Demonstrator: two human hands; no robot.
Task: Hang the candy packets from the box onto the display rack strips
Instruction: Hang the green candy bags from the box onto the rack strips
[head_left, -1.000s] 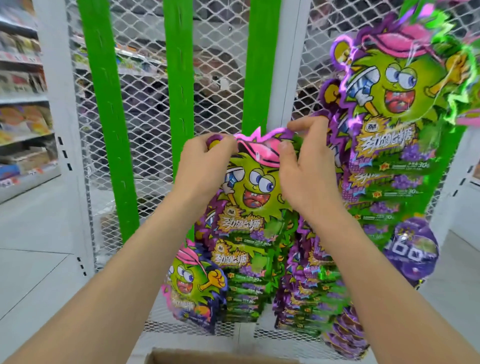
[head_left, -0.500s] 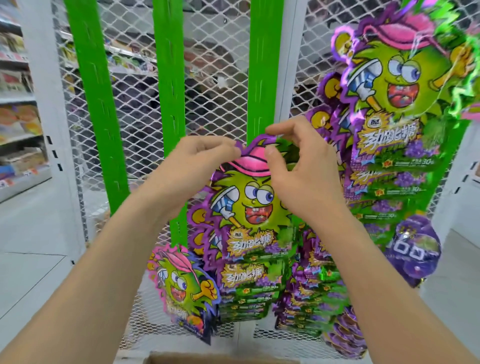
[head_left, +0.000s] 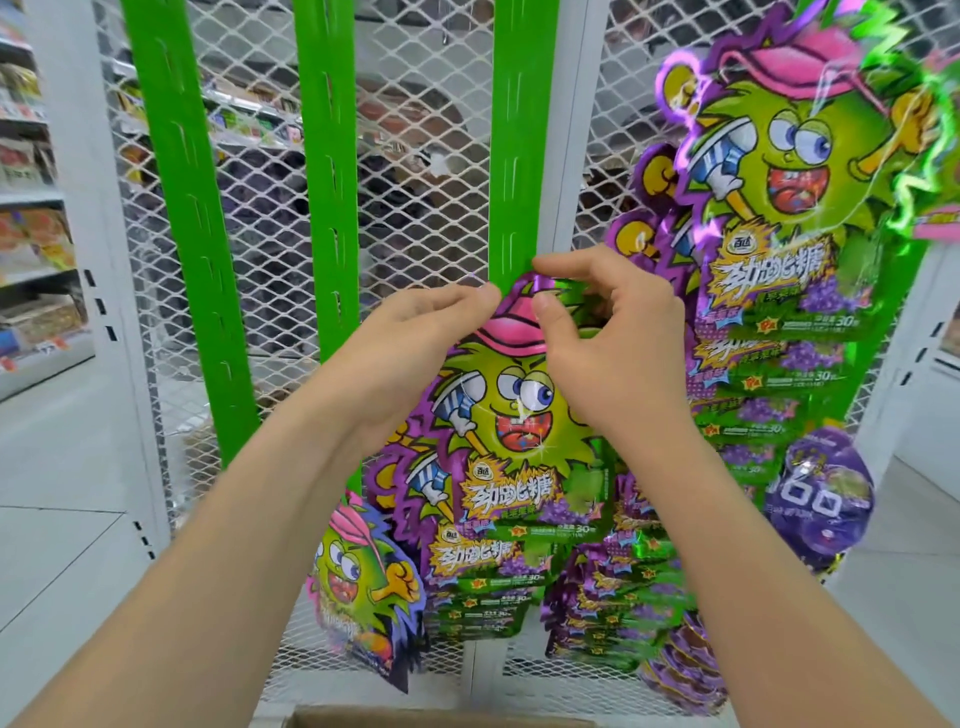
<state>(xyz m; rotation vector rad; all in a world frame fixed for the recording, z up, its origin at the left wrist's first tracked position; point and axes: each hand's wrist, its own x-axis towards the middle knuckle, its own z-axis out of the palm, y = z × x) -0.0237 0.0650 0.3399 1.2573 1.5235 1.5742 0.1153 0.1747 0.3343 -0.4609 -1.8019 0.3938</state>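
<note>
At the middle of the white mesh display rack (head_left: 415, 208), you are holding a candy packet (head_left: 519, 415) up against the lower part of the third green strip (head_left: 522, 156) from the left. Your left hand (head_left: 415, 338) is gripping the packet's top edge from the left, its fingers curled and its fingertips closing on the purple foil rim. Your right hand (head_left: 613, 338) is pinching the same edge from the right, with the thumb pressing on the printed pink cap and the forefinger arching over the top, touching the strip. Whether the packet is catching on a hook is hidden behind your fingers. Below it, a column of matching packets (head_left: 483, 566) is hanging in overlapping layers down the same strip. A single packet (head_left: 363, 587) is hanging lower left, under the second strip (head_left: 327, 182), while the first strip (head_left: 182, 208) is standing bare. Far right, another column of packets (head_left: 789, 171) is hanging, with a round purple pouch (head_left: 821, 509) near its lower end. Nearest you, the rim of the cardboard box (head_left: 415, 719) is showing at the bottom edge.
</note>
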